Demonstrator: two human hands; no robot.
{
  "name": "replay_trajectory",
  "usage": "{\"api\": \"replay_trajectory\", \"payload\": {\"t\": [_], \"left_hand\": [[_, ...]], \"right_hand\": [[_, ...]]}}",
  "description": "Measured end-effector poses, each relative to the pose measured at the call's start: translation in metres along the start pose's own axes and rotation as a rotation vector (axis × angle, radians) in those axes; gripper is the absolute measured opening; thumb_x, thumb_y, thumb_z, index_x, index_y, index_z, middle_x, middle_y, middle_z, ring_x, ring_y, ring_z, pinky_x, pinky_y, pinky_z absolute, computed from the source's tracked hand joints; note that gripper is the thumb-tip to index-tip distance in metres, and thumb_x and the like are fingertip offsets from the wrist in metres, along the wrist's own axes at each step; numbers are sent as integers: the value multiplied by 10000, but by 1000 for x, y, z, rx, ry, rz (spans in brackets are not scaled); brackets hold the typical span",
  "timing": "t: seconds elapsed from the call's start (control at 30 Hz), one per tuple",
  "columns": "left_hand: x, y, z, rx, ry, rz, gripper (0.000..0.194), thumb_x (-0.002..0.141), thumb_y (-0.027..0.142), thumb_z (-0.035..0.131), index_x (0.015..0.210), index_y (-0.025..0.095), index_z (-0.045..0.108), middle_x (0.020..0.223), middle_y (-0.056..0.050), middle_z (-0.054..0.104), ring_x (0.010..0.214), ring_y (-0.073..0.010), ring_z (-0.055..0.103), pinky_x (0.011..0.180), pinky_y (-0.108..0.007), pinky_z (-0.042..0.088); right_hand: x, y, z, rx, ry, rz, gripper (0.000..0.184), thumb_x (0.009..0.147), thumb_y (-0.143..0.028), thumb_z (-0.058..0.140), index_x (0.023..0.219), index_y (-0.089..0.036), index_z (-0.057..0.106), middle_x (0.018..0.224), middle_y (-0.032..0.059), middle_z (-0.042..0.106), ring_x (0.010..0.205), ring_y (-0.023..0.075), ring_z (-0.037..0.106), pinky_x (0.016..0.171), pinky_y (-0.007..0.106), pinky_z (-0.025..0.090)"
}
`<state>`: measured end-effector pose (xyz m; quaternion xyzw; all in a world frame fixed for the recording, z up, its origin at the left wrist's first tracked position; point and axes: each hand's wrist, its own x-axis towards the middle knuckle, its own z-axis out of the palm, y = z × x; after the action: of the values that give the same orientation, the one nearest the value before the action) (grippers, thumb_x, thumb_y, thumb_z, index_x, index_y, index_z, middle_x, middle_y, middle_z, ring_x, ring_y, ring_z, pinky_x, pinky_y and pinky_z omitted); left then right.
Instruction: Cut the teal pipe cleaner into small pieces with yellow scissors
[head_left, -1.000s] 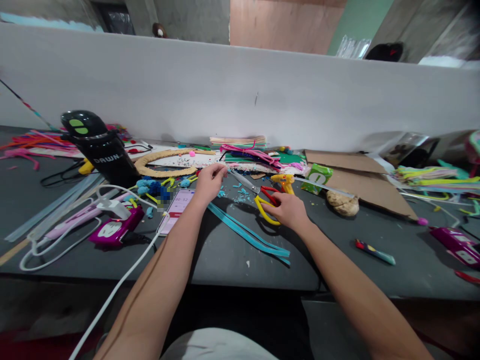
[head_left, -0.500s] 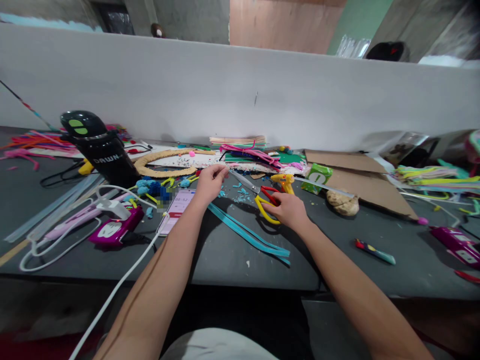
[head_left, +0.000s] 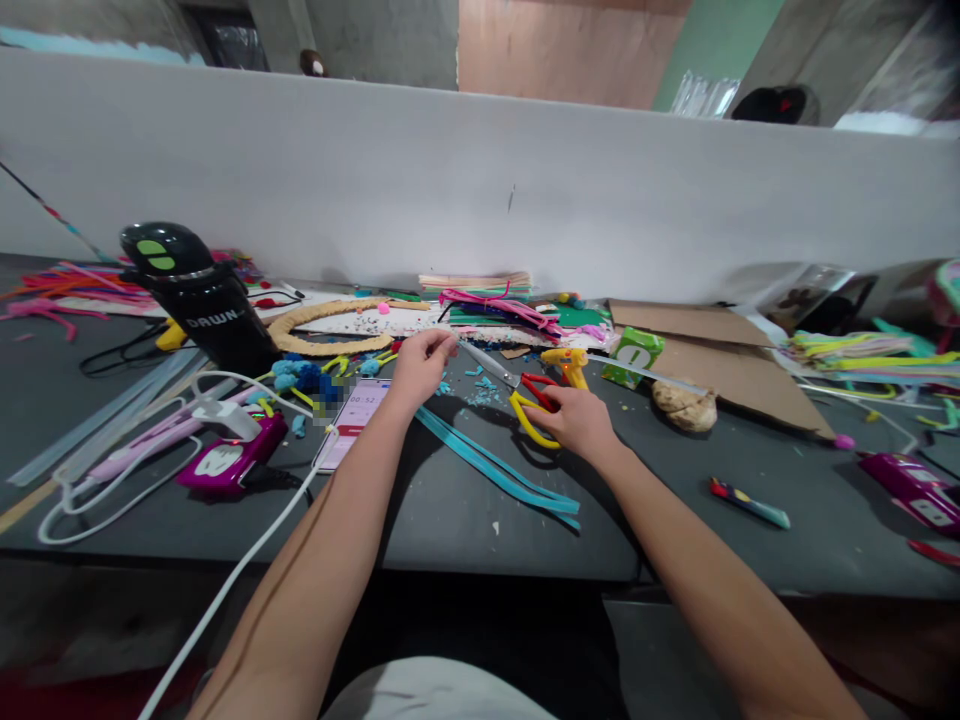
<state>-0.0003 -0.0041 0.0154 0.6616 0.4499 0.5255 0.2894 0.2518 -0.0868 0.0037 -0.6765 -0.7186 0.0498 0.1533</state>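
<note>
My right hand (head_left: pixel 581 420) grips a pair of scissors (head_left: pixel 517 385) by their red and yellow handles. The blades point up and left, their tips close to the fingers of my left hand (head_left: pixel 422 368). Those left fingers are pinched together, and whatever they hold is too small or hidden to make out. Below the blades lie small blue clippings (head_left: pixel 484 388). A bundle of long blue pipe cleaners (head_left: pixel 502 470) stretches from beneath my left wrist toward the front right.
Left of me are a phone (head_left: pixel 352 425), a purple power strip (head_left: pixel 232 455) with a white cable, and a black bottle (head_left: pixel 202 300). A yellow glue gun (head_left: pixel 570 365), a green box (head_left: pixel 634 355) and cardboard (head_left: pixel 750 385) lie to the right. A white partition (head_left: pixel 480 190) stands behind.
</note>
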Motion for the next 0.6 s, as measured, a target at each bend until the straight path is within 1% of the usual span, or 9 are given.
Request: {"api": "replay_trajectory", "payload": {"t": [0.27, 0.6], "left_hand": [[0, -1, 0, 11, -2, 10, 278, 819, 422, 578, 765, 160, 654, 691, -22, 647, 615, -130, 526, 589, -241, 404], [0, 0, 0, 15, 2, 5, 293, 816, 436, 582, 762, 160, 662, 689, -20, 649, 614, -132, 525, 583, -242, 400]], "right_hand": [[0, 1, 0, 4, -1, -7, 498, 798, -698, 482, 712, -225, 611, 672, 5, 603, 636, 148, 490, 533, 266, 224], [1, 2, 3, 1, 5, -14, 499, 803, -697, 484, 728, -231, 642, 688, 15, 629, 648, 155, 505, 538, 266, 235]]}}
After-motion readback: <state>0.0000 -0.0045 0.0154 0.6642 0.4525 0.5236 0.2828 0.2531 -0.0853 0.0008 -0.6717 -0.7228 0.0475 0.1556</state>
